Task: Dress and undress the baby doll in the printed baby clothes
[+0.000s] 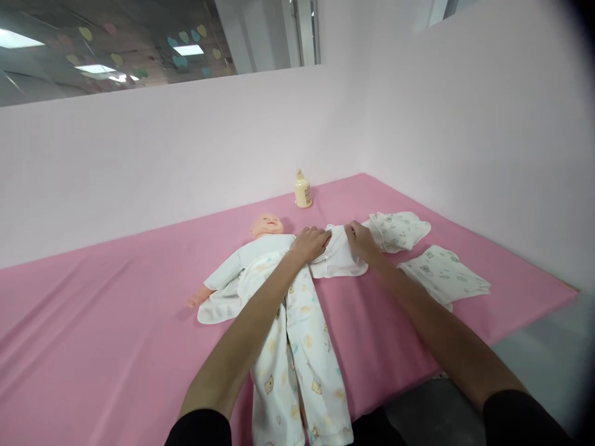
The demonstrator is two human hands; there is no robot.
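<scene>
A baby doll point(267, 224) lies face up in a white long-sleeved baby shirt point(260, 248) and baby trousers point(307, 322) with small animal prints. White cloth point(339, 263) spreads out at the doll's side, to the right of its chest; whether it belongs to the shirt I cannot tell. My left hand point(310, 244) is curled on this cloth's left part, beside the doll's shoulder. My right hand point(361, 241) has its fingers closed on the upper right edge. The doll's hand point(199, 296) shows from the left sleeve; its other hand is hidden.
A pale yellow pump bottle point(303, 191) stands near the wall behind the doll. Two printed white cloth pieces, a bunched one point(402, 230) and a flatter one point(449, 272), lie on the right. The pink padded table point(116, 297) meets white walls at the back and right.
</scene>
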